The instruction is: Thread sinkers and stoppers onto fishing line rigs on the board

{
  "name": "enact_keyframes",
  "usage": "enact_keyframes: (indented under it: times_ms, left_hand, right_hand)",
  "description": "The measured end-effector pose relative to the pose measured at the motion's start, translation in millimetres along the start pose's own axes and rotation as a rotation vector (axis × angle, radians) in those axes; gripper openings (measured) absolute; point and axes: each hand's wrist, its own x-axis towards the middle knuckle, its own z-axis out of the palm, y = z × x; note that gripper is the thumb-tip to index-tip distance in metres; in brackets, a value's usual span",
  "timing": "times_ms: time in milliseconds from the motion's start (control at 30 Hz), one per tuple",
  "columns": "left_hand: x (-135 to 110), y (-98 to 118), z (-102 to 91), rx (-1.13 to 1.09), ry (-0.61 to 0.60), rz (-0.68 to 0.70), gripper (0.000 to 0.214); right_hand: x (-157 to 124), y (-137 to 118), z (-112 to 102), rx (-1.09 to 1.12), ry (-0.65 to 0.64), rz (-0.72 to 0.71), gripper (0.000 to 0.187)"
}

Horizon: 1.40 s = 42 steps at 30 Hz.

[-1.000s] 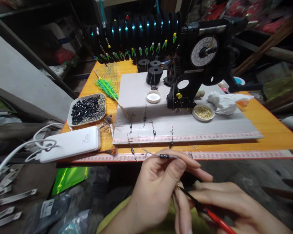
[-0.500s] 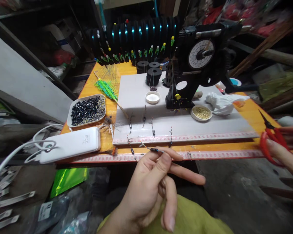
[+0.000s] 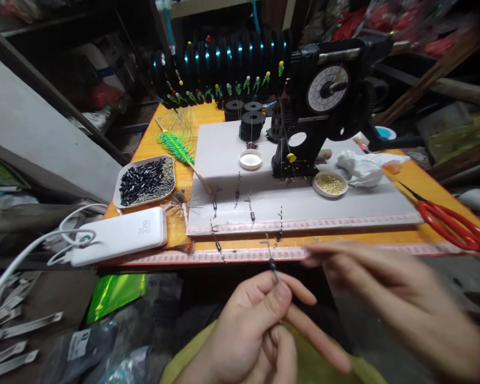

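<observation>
Between the thumb and fingers of my left hand (image 3: 260,314) is a short fishing-line rig (image 3: 272,264), with a dark cylinder near its middle and thin ends poking up. My right hand (image 3: 392,298) is blurred by motion, its fingers stretched toward the left hand, and nothing shows in it. The red-handled scissors (image 3: 452,224) lie on the table's right side, apart from both hands. Several similar rigs (image 3: 252,215) lie on the grey board (image 3: 296,205) and along its front edge.
A black winding machine (image 3: 304,122) with a dial and a row of spools (image 3: 220,58) stands behind. A tray of black cylinders (image 3: 144,181), a white power bank (image 3: 122,237), a dish of gold bits (image 3: 330,184) and a small white dish (image 3: 250,159) sit around the board.
My right hand has let go of the scissors, now lying on the table, and moved left toward my left hand. The rig in my left hand has swung more upright.
</observation>
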Motion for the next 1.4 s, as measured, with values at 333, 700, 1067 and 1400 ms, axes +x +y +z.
enact_keyframes:
  times_ms: [333,700,1067,1400]
  left_hand:
    - [-45,-7,-9.9,0.503,0.369,-0.087,0.058]
    - [-65,19,1.1,1.600,0.198,0.596,0.032]
    - [-65,0,-16.1,1.472,0.259,0.653,0.071]
    - [-43,27,5.5,1.655,0.356,0.830,0.071]
  right_hand:
    - [25,-41,70,0.948,-0.600,0.243,0.027]
    - [8,-46,76,1.039,-0.310,0.246,0.027]
    - [1,-58,75,1.029,-0.151,0.226,0.028]
    - [1,-69,61,0.945,-0.231,0.388,0.030]
